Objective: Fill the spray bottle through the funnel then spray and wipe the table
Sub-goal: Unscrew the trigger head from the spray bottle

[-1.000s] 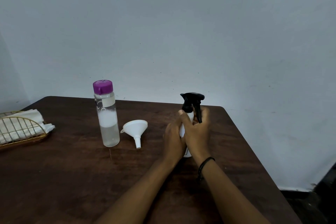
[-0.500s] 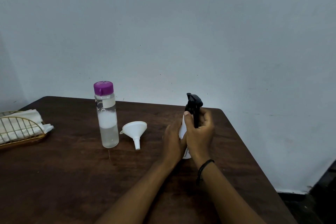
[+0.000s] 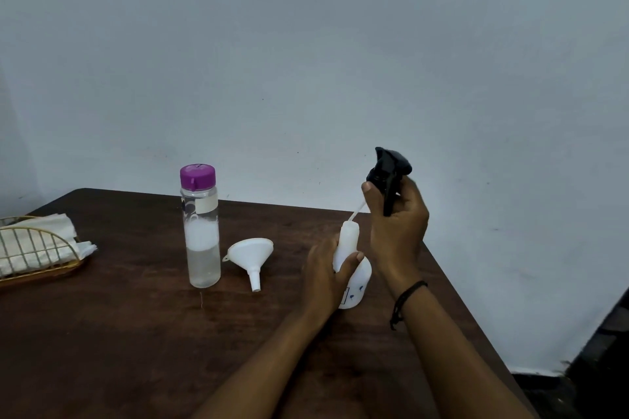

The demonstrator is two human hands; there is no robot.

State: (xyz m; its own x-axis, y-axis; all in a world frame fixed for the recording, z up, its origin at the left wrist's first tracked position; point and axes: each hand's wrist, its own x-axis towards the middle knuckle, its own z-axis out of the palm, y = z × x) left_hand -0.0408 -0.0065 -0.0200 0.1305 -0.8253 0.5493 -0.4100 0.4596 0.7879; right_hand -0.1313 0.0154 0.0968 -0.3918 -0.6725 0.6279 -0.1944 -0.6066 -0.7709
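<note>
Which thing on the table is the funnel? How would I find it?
Look at the dark wooden table and find the tall clear bottle with the purple cap. Just right of it, between that bottle and the left hand, lies the funnel. It is the only small white cone, tipped over, spout toward you.

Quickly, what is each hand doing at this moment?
Left hand: closed around the white spray bottle standing on the table.
Right hand: closed around the black trigger sprayer head, lifted above the bottle.

Left hand [image 3: 325,270] holding white spray bottle [image 3: 352,269] on brown table [image 3: 136,333], right hand [image 3: 396,224] lifting black sprayer top [image 3: 388,170], white funnel [image 3: 251,253] beside purple-capped water bottle [image 3: 200,228]
</note>
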